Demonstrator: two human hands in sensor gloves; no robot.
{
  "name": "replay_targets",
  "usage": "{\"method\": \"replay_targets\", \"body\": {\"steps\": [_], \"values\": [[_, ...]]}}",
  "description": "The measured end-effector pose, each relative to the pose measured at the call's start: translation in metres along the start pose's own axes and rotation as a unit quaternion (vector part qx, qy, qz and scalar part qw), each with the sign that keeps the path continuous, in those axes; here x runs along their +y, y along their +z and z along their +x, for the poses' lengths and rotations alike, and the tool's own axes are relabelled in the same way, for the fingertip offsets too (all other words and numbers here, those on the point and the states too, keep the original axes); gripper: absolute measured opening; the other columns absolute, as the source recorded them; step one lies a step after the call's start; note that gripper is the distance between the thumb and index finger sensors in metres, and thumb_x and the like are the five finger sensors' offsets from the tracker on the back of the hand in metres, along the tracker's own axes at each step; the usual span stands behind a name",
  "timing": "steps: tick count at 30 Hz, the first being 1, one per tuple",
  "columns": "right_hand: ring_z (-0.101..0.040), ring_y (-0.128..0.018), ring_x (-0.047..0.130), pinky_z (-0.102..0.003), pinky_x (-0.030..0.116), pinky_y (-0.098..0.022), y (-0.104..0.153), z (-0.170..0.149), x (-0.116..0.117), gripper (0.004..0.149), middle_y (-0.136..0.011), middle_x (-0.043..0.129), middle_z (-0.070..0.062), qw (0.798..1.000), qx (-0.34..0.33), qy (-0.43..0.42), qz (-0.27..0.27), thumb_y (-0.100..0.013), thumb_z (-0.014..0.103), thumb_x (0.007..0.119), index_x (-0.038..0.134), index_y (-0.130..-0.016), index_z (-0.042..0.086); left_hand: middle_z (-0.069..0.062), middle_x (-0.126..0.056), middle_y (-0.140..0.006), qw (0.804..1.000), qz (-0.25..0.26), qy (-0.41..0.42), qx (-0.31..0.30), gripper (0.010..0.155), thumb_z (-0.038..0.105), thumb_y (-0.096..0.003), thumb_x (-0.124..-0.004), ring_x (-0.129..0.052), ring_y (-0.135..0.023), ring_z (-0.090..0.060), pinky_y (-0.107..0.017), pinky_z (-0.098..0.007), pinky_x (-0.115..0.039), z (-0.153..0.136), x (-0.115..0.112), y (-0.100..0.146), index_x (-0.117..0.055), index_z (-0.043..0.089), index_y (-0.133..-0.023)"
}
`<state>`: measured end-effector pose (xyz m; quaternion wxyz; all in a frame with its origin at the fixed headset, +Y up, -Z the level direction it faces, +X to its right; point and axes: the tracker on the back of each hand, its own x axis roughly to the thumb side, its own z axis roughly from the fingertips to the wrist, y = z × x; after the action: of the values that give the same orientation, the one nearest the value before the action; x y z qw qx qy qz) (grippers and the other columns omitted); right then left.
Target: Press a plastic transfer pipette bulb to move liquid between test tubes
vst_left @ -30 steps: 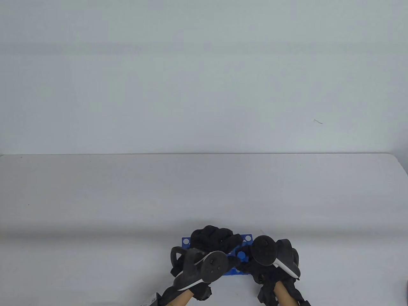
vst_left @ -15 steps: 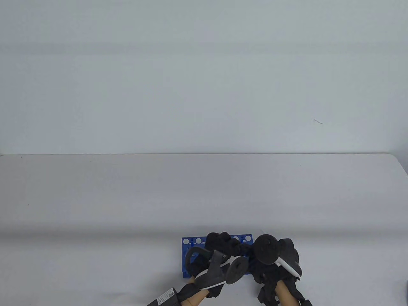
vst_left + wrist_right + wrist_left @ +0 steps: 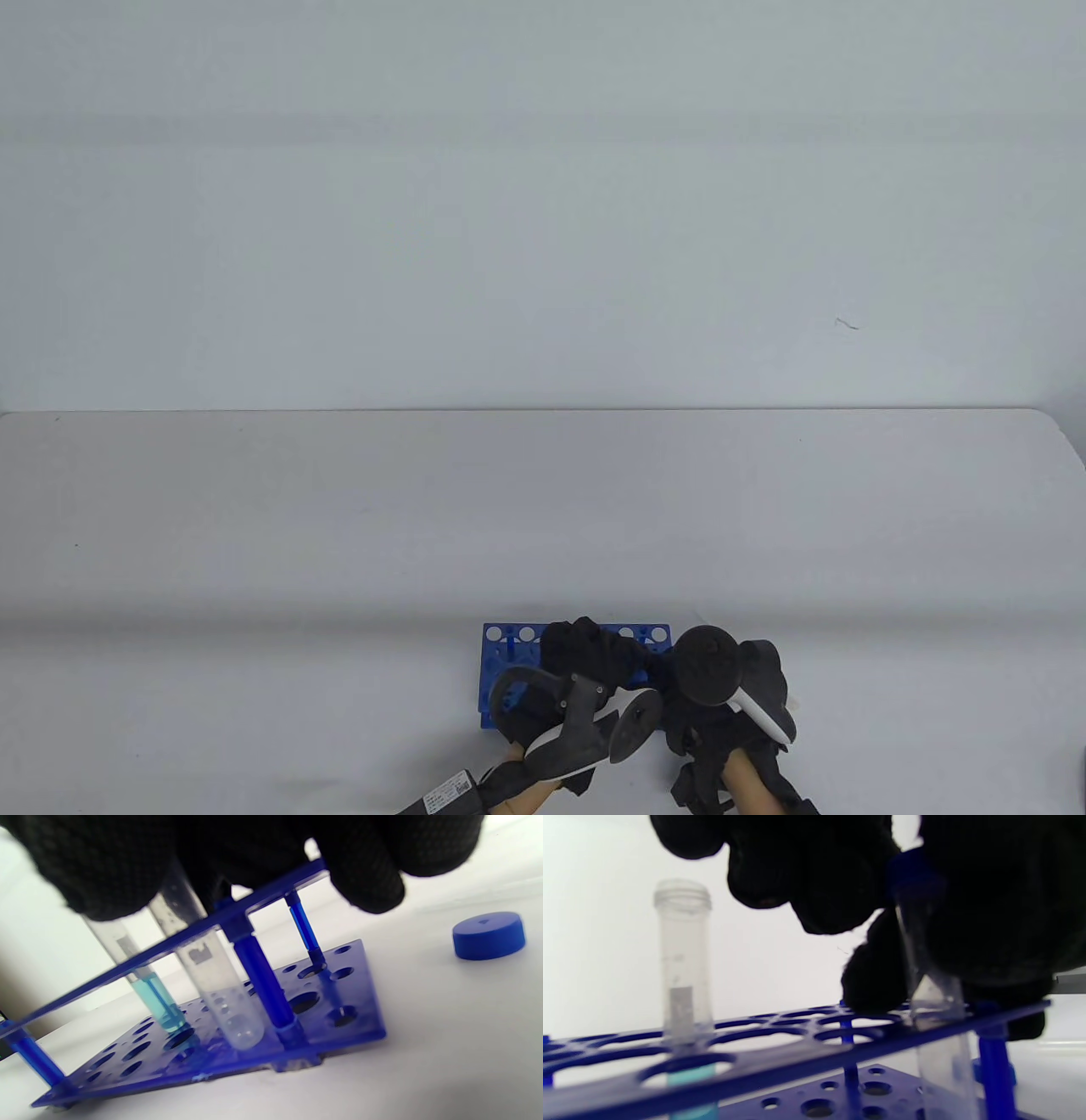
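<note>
A blue test tube rack point(image 3: 509, 671) stands near the table's front edge. In it an uncapped tube of teal liquid point(image 3: 683, 963) point(image 3: 159, 1001) stands beside an empty tube point(image 3: 937, 1018) point(image 3: 216, 984) with a blue screw cap point(image 3: 908, 870). My left hand point(image 3: 585, 654) reaches over the rack, and its curled fingers point(image 3: 818, 887) hold the capped tube near its top. From the right, my right hand point(image 3: 666, 679) closes its fingers point(image 3: 360, 878) round the same tube's top. No pipette shows in any view.
A loose blue cap point(image 3: 488, 935) lies on the white table to the right of the rack. The table point(image 3: 543, 509) stretches far back to a pale wall. A black device with a label point(image 3: 445, 794) sits at the bottom edge.
My left hand has rolled so its tracker tips on edge, and its fingers have moved right toward the right hand. The blue cap seen between the hands earlier is now covered. The right hand barely moved.
</note>
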<state>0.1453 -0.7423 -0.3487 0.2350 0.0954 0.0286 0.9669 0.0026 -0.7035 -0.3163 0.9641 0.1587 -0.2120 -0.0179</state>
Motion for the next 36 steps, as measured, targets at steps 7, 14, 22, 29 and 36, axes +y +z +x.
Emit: {"method": "replay_targets", "body": {"steps": [7,14,22,29,36], "values": [[-0.025,-0.045,0.088,-0.047,0.072,-0.045,0.0,0.001,0.0,0.05,-0.043,0.088,0.006,1.0,0.002,-0.001,0.004,-0.023,0.049,0.089,0.088,-0.071,0.037,0.016,-0.084,-0.102,0.998,-0.042,0.024,-0.039,0.059,0.058,-0.0427,-0.072,-0.071,-0.094,-0.01,-0.075,-0.043,-0.06,-0.006,0.009,0.001,-0.07,0.04,-0.099],[-0.025,-0.045,0.088,-0.047,0.072,-0.045,0.0,0.001,-0.001,0.049,-0.043,0.088,0.006,1.0,0.006,0.009,-0.002,-0.023,0.049,0.088,0.087,-0.071,0.037,0.012,-0.092,-0.084,1.0,-0.008,0.001,-0.009,0.057,0.062,-0.0406,-0.072,-0.078,-0.084,-0.011,-0.071,-0.044,-0.064,0.001,0.007,0.0,-0.077,0.034,-0.09],[-0.025,-0.045,0.088,-0.047,0.072,-0.045,-0.001,0.001,-0.001,0.049,-0.043,0.088,0.006,1.0,0.005,0.011,0.0,-0.023,0.049,0.088,0.087,-0.071,0.037,0.015,-0.084,-0.102,0.998,-0.032,0.048,-0.029,0.062,0.059,-0.0421,-0.073,-0.073,-0.092,-0.013,-0.074,-0.045,-0.061,-0.002,0.01,0.001,-0.069,0.038,-0.1],[-0.025,-0.045,0.087,-0.047,0.072,-0.045,-0.001,0.002,0.0,0.049,-0.043,0.088,0.006,1.0,0.007,0.012,0.0,-0.023,0.049,0.088,0.087,-0.071,0.037,0.011,-0.093,-0.086,1.0,0.011,0.001,-0.005,0.054,0.058,-0.0414,-0.074,-0.079,-0.083,-0.012,-0.071,-0.044,-0.064,0.008,0.01,0.002,-0.078,0.035,-0.09],[-0.025,-0.045,0.087,-0.047,0.072,-0.045,-0.001,0.002,-0.001,0.049,-0.043,0.088,0.006,1.0,0.006,0.012,0.001,-0.023,0.049,0.088,0.086,-0.071,0.037,0.013,-0.09,-0.089,1.0,-0.003,-0.026,0.003,0.061,0.064,-0.0398,-0.064,-0.076,-0.086,-0.012,-0.074,-0.044,-0.062,0.008,0.01,0.002,-0.075,0.036,-0.093]]}}
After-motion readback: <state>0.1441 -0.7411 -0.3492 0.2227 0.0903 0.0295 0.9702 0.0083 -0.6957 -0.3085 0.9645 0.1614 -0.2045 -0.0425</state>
